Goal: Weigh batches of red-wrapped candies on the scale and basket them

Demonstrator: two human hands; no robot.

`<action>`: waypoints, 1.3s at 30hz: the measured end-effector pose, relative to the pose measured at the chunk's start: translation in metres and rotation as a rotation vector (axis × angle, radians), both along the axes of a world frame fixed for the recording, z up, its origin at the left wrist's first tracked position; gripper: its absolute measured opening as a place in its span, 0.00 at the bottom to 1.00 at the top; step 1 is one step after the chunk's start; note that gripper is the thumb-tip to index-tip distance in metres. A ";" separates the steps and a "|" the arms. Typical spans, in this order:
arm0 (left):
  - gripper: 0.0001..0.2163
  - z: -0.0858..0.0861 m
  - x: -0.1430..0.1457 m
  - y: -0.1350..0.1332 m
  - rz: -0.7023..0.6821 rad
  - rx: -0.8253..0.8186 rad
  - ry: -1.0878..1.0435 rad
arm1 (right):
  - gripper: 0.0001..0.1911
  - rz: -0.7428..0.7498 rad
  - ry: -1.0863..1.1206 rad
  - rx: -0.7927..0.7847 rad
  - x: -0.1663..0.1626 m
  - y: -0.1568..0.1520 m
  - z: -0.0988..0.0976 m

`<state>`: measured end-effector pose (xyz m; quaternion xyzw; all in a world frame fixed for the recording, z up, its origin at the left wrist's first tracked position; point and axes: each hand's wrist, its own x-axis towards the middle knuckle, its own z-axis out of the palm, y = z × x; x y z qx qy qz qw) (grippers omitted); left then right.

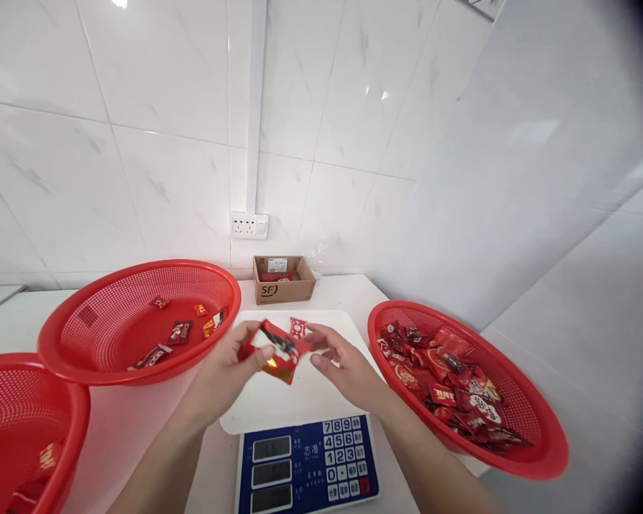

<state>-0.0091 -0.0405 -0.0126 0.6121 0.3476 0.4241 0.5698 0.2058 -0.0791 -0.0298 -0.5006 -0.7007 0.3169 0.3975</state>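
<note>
1. Three baskets are standing around one scale (311, 457): the far left basket (112, 308), the near left basket (79, 421) and the right basket (553, 457). One box (283, 291) is sitting behind the scale.
2. The baskets are showing red, perforated walls and smooth, rounded rims; the right basket is holding a heap of glossy wrappers (439, 382), too jumbled to count. The cardboard box is standing open-topped. The scale is bearing a flat white pan (321, 403) with rounded corners and three displays.
3. Above the pan, the left hand (228, 368) is gripping one packet (276, 350), shiny red with white, black and gold printing, tilting.
4. The right hand (348, 360) is curving, partly open, beside one red-and-white sachet (298, 327); whether it is gripping this, I cannot tell.
</note>
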 end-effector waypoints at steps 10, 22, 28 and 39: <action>0.18 -0.010 0.014 -0.008 -0.104 0.187 0.442 | 0.22 -0.094 0.202 -0.189 -0.025 -0.021 -0.022; 0.10 -0.020 0.012 -0.011 -0.232 0.537 0.732 | 0.17 -0.073 -0.394 0.066 -0.030 -0.028 -0.015; 0.09 -0.027 0.013 -0.005 -0.200 0.592 0.762 | 0.18 -0.074 -0.404 0.073 -0.035 -0.021 -0.017; 0.12 -0.034 0.017 0.003 -0.163 0.640 0.794 | 0.22 -0.081 -0.454 0.062 -0.015 -0.030 -0.014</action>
